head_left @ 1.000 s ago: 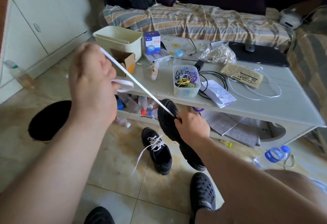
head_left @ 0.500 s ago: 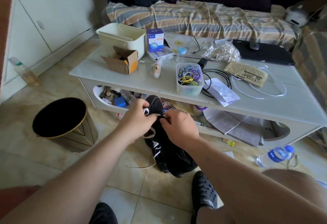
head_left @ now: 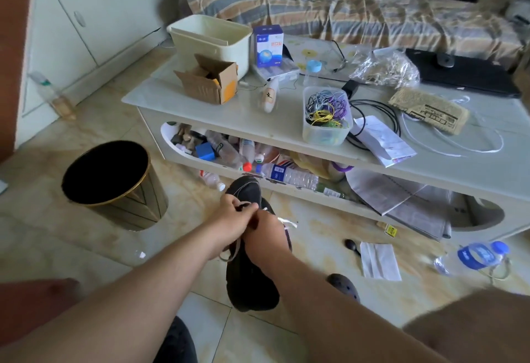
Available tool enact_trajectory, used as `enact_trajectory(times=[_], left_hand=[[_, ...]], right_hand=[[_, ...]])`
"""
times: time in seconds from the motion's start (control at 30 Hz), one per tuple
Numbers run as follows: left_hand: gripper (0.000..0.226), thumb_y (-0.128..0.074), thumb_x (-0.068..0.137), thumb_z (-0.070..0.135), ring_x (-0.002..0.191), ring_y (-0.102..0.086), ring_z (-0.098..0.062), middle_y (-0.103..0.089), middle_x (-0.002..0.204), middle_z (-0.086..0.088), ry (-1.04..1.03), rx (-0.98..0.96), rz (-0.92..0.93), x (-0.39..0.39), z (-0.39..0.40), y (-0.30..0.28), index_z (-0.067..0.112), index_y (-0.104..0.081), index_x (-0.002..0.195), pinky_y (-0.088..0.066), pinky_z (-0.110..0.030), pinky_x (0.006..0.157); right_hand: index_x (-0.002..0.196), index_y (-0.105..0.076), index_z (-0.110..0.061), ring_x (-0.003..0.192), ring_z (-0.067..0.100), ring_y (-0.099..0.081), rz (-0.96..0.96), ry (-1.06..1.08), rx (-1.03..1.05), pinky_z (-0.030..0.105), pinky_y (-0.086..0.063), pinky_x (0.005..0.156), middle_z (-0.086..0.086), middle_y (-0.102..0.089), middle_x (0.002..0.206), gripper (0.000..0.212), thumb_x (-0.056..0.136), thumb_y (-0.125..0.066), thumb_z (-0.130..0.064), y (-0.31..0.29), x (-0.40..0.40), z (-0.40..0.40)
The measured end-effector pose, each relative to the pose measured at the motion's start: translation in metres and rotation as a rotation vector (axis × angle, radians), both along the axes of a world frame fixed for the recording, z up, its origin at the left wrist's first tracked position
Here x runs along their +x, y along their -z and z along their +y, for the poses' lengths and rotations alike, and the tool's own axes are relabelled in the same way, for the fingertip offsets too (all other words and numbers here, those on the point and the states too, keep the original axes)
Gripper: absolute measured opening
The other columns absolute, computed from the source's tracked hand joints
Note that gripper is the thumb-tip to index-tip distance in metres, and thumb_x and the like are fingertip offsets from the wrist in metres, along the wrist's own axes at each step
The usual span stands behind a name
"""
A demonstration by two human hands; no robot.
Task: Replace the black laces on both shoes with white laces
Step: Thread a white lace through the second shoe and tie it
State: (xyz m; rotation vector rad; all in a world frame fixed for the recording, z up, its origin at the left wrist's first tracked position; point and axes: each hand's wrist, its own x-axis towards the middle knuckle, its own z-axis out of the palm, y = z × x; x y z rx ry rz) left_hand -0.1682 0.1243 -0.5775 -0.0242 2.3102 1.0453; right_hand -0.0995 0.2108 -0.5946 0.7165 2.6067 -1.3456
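Note:
A black shoe (head_left: 249,279) is held above the floor tiles, toe pointing away from me. My left hand (head_left: 231,219) pinches a lace at the shoe's eyelets with curled fingers. Pressed against it, my right hand (head_left: 265,238) grips the upper of the shoe from the right. A short piece of white lace (head_left: 287,222) sticks out to the right of my hands, and a pale loop of lace (head_left: 229,253) hangs below my left wrist. The second shoe is hidden behind my hands and this shoe. More white lace (head_left: 456,149) lies on the table top at the right.
A low white coffee table (head_left: 229,117) stands just beyond, its top and shelf crowded with boxes, bottles and cables. A black bin (head_left: 106,175) stands on the floor at the left. On the floor at the right lie a paper (head_left: 378,261) and a water bottle (head_left: 476,256).
My left hand came down from its high pull on the white lace and joined my right hand at the shoe. The shoe and both hands have since dropped lower and nearer to me.

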Motion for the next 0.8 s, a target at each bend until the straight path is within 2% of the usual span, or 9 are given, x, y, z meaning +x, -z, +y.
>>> enact_trajectory(times=[0.1,0.17,0.23,0.3,0.4,0.53,0.63,0.7,0.8], left_hand=[[0.032,-0.063,0.099,0.045,0.073,-0.052,-0.019,-0.059,0.098,-0.006,0.013,0.005,-0.044,-0.005,-0.010,0.023,0.026,-0.044,0.115,-0.037,-0.029,0.055],[0.039,-0.073,0.092,0.043,0.070,-0.054,-0.019,-0.061,0.101,-0.007,0.018,0.089,-0.140,-0.007,-0.012,0.033,0.030,-0.046,0.116,-0.040,-0.026,0.050],[0.040,-0.077,0.089,0.038,0.071,-0.055,-0.021,-0.061,0.100,-0.007,0.025,0.128,-0.189,-0.007,-0.011,0.044,0.033,-0.045,0.114,-0.042,-0.027,0.050],[0.037,-0.076,0.090,0.027,0.069,-0.053,-0.022,-0.058,0.093,-0.009,-0.020,0.174,-0.177,-0.008,-0.012,0.054,0.029,-0.044,0.108,-0.044,-0.030,0.051],[0.036,-0.072,0.090,0.020,0.071,-0.051,-0.023,-0.056,0.093,-0.011,-0.013,0.173,-0.131,-0.013,-0.016,0.063,0.027,-0.039,0.102,-0.046,-0.033,0.056],[0.034,-0.052,0.079,0.033,0.071,-0.053,-0.025,-0.058,0.089,-0.005,0.116,0.015,-0.027,-0.019,-0.028,0.073,0.026,-0.029,0.103,-0.047,-0.038,0.056],[0.026,-0.049,0.090,0.015,0.086,-0.060,-0.032,-0.061,0.099,-0.013,0.187,-0.055,0.021,-0.025,-0.040,0.083,0.024,-0.030,0.107,-0.054,-0.049,0.079],[0.022,-0.046,0.097,0.009,0.086,-0.061,-0.030,-0.062,0.100,-0.016,0.192,-0.045,0.014,-0.027,-0.046,0.083,0.022,-0.034,0.110,-0.051,-0.044,0.074],[0.018,-0.041,0.099,0.011,0.074,-0.055,-0.025,-0.057,0.089,-0.010,0.214,0.004,-0.003,-0.026,-0.051,0.077,0.026,-0.038,0.107,-0.043,-0.038,0.062]], right_hand=[[0.090,-0.076,-0.024,0.075,0.021,-0.072,-0.042,0.130,-0.250,0.043,-0.062,0.074,-0.001,-0.074,0.078,0.024,0.086,-0.054,-0.016,0.019,0.001,-0.004],[0.088,-0.078,-0.027,0.073,0.020,-0.073,-0.063,0.186,-0.316,0.038,-0.063,0.070,-0.001,-0.075,0.076,0.030,0.085,-0.054,-0.011,0.028,-0.001,0.002],[0.089,-0.079,-0.027,0.075,0.025,-0.075,-0.072,0.156,-0.376,0.043,-0.065,0.074,0.002,-0.077,0.076,0.037,0.080,-0.052,-0.003,0.037,-0.004,0.008],[0.091,-0.080,-0.024,0.076,0.027,-0.077,-0.069,0.096,-0.452,0.045,-0.065,0.076,0.006,-0.078,0.078,0.042,0.077,-0.051,0.005,0.040,-0.008,0.007],[0.091,-0.080,-0.021,0.076,0.021,-0.077,-0.057,0.038,-0.451,0.032,-0.064,0.074,0.003,-0.078,0.078,0.042,0.076,-0.056,0.009,0.046,-0.012,0.008],[0.083,-0.077,-0.035,0.068,0.015,-0.068,-0.118,-0.069,-0.469,0.023,-0.057,0.065,-0.005,-0.071,0.072,0.052,0.075,-0.055,0.012,0.050,-0.017,0.007],[0.089,-0.076,-0.029,0.068,0.018,-0.070,-0.124,0.176,-0.453,0.032,-0.061,0.066,-0.005,-0.073,0.076,0.035,0.080,-0.056,-0.002,0.056,-0.029,0.004],[0.092,-0.067,-0.035,0.081,0.020,-0.070,-0.108,0.325,-0.269,0.041,-0.063,0.075,-0.007,-0.071,0.090,0.029,0.076,-0.052,-0.018,0.058,-0.034,0.014],[0.122,-0.049,-0.048,0.091,0.025,-0.068,-0.184,0.229,-0.260,0.044,-0.063,0.074,-0.007,-0.061,0.107,0.052,0.076,-0.048,-0.024,0.065,-0.028,0.028]])
